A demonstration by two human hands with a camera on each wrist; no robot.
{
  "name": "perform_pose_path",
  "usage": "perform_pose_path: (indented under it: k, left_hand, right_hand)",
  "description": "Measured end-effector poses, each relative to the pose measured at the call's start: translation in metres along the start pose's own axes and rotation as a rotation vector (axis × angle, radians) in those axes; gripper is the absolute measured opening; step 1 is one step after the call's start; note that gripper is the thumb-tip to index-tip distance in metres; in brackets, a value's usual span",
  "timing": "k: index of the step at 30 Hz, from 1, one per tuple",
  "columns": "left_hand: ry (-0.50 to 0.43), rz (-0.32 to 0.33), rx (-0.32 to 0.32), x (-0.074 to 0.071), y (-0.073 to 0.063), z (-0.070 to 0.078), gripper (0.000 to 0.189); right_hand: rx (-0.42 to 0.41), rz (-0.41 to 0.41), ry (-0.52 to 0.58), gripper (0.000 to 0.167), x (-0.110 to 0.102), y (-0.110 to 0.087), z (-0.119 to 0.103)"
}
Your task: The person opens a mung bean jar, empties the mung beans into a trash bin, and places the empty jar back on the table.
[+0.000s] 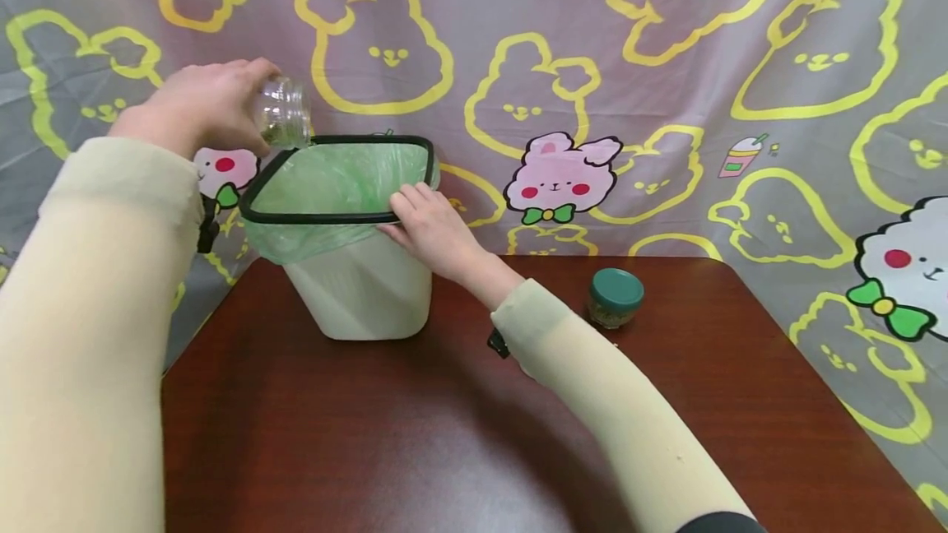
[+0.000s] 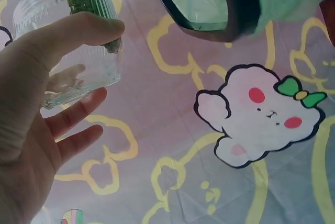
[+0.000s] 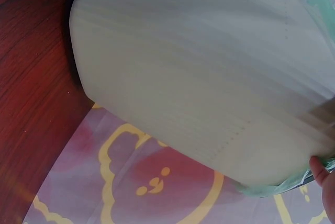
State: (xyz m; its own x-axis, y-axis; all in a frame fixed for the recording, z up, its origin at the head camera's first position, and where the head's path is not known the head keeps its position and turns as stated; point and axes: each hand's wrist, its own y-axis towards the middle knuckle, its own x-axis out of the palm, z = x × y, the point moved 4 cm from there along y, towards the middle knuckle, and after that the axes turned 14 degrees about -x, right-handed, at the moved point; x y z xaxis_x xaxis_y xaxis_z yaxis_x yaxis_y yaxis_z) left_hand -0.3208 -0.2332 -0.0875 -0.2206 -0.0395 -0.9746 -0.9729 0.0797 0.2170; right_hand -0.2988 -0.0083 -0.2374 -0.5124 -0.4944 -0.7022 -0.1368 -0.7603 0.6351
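My left hand point(image 1: 198, 105) grips a clear glass jar point(image 1: 285, 112), tipped on its side at the left edge of the bin's opening. Some dark green bits point(image 2: 89, 7) lie inside the jar, as the left wrist view shows. Thumb and fingers wrap its ribbed wall. The white trash bin point(image 1: 370, 286) stands tilted on the table, lined with a pale green plastic bag point(image 1: 326, 175) under a black rim point(image 1: 333, 219). At the bin's front right corner my right hand point(image 1: 437, 233) holds the rim, fingers over the top and thumb point(image 3: 317, 170) against the outside.
A small glass jar with a green lid point(image 1: 616, 293) stands at the back right of the dark red wooden table point(image 1: 355, 434). Behind the table hangs a grey-pink cloth point(image 1: 474, 89) with cartoon prints, close to the bin's back.
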Motion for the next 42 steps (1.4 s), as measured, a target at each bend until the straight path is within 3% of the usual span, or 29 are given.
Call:
perform_pose_path:
  k: [5, 17, 42]
  left_hand:
    - [-0.001, 0.024, 0.009, -0.0015, -0.0021, -0.0020, 0.094]
    - [-0.004, 0.017, -0.016, -0.0040, -0.0038, 0.0015, 0.094]
    - [0.026, 0.054, 0.009, -0.0086, -0.0024, 0.0048, 0.096]
  right_hand:
    - [-0.003, 0.000, 0.002, 0.030, 0.0009, -0.0001, -0.0014]
    - [-0.002, -0.001, 0.001, 0.030, 0.0002, -0.0013, -0.0010]
    - [0.008, -0.011, 0.010, 0.030, -0.0001, -0.0014, -0.0004]
